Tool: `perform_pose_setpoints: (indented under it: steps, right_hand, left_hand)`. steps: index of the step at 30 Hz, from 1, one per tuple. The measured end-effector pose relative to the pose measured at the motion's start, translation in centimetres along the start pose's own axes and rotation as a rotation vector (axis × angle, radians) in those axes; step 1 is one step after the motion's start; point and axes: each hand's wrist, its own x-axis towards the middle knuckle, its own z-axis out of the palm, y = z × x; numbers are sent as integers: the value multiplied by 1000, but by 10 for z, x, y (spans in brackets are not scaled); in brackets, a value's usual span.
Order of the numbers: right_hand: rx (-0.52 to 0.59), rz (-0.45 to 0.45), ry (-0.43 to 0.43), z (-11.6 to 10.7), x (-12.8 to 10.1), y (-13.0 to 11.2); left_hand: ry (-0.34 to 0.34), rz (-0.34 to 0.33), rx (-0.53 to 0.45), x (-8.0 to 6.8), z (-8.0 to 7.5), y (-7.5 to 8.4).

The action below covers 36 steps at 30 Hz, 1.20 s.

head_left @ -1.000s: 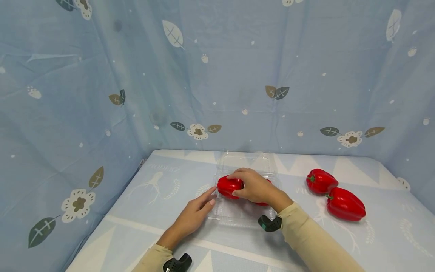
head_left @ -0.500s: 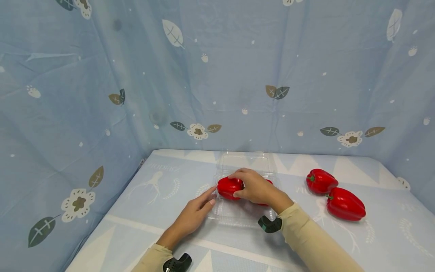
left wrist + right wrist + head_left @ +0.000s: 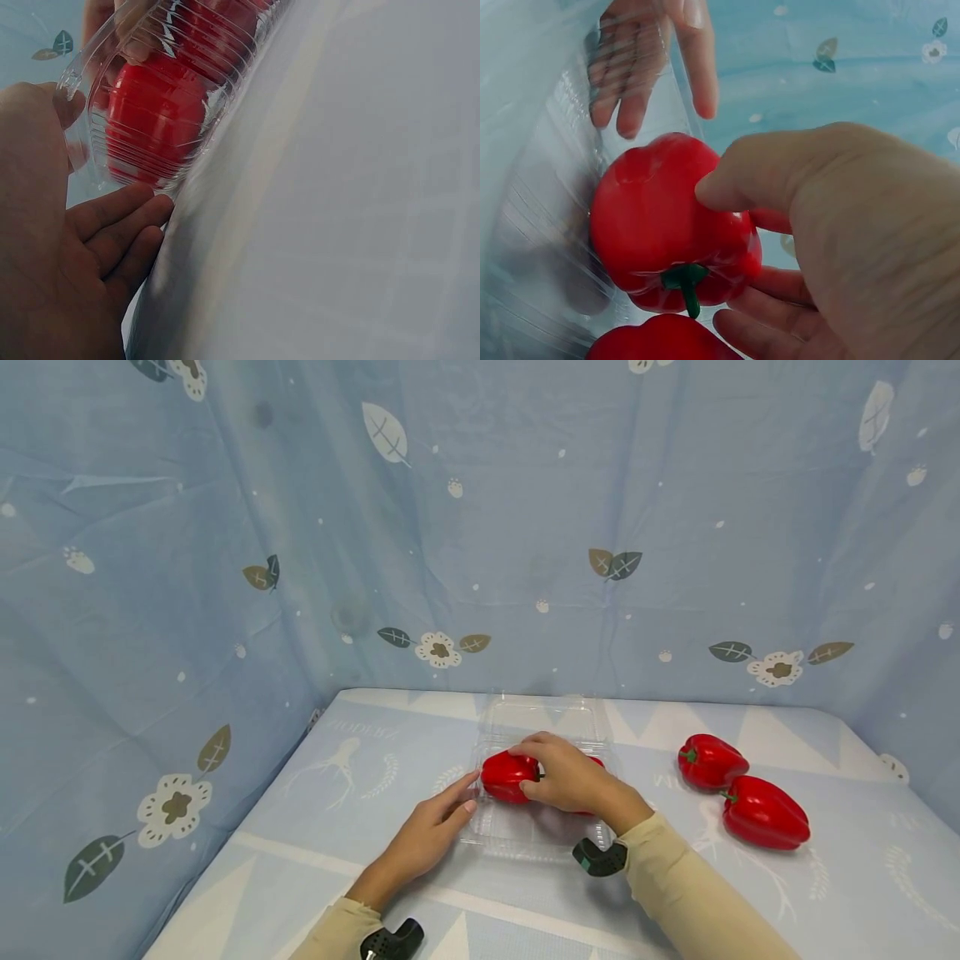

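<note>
Red pepper [image 3: 508, 776] sits in the tray's [image 3: 525, 843] left end, right hand [image 3: 570, 775] curled around it. Left hand [image 3: 427, 835], fingers straight, braces the wall. Best to seat the pepper low beside the second pepper [image 3: 660, 341].

The peppers [image 3: 508, 776] look smooth and glossy, with bright highlights on the red skin. The box [image 3: 536, 839] is thin clear plastic, ribbed on its walls and shiny. The tablecloth [image 3: 337, 793] and the curtain [image 3: 480, 527] at 12 o'clock are matt printed cloth.
</note>
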Motion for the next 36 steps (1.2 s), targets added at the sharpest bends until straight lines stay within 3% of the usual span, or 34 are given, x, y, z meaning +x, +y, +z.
perform_pose_setpoints:
  steps: [9, 17, 23, 30, 36]
  right_hand:
    - [-7, 24, -6, -4, 0, -3]
    - [49, 18, -2, -5, -3, 3]
    - [129, 6, 50, -16, -13, 14]
    - [255, 87, 98, -33, -30, 27]
    - [205, 68, 161, -36, -41, 34]
  left_hand:
    - [5, 9, 4, 0, -1, 1]
    - [5, 3, 1, 0, -1, 1]
    - [5, 2, -7, 0, 1, 0]
    - [4, 5, -5, 1, 0, 1]
    - [6, 1, -7, 0, 0, 1]
